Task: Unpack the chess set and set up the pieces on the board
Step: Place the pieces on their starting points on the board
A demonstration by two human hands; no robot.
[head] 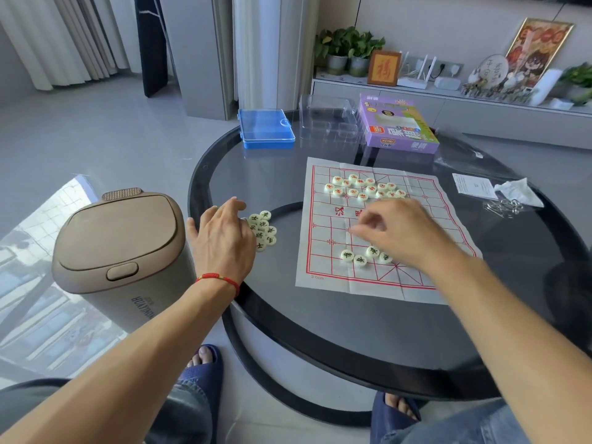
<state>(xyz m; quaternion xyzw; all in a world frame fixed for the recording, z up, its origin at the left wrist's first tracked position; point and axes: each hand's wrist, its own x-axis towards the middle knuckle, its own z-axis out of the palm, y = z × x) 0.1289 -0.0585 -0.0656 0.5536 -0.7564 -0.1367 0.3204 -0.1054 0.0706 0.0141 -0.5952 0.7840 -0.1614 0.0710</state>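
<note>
Left hand lies spread beside black pieces, corralling them; right hand, fingers curled, grasp unclear, hovers over board for placing.

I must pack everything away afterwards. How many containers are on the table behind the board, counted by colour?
Blue box: 1
Clear tray: 1
Purple box: 1
Total: 3

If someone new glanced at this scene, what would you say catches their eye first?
Probably the white paper board with red grid lines on the round glass table, red-marked pieces clustered at its far end. Next, the left hand beside a pile of black-marked pieces off the board's left edge.
</note>
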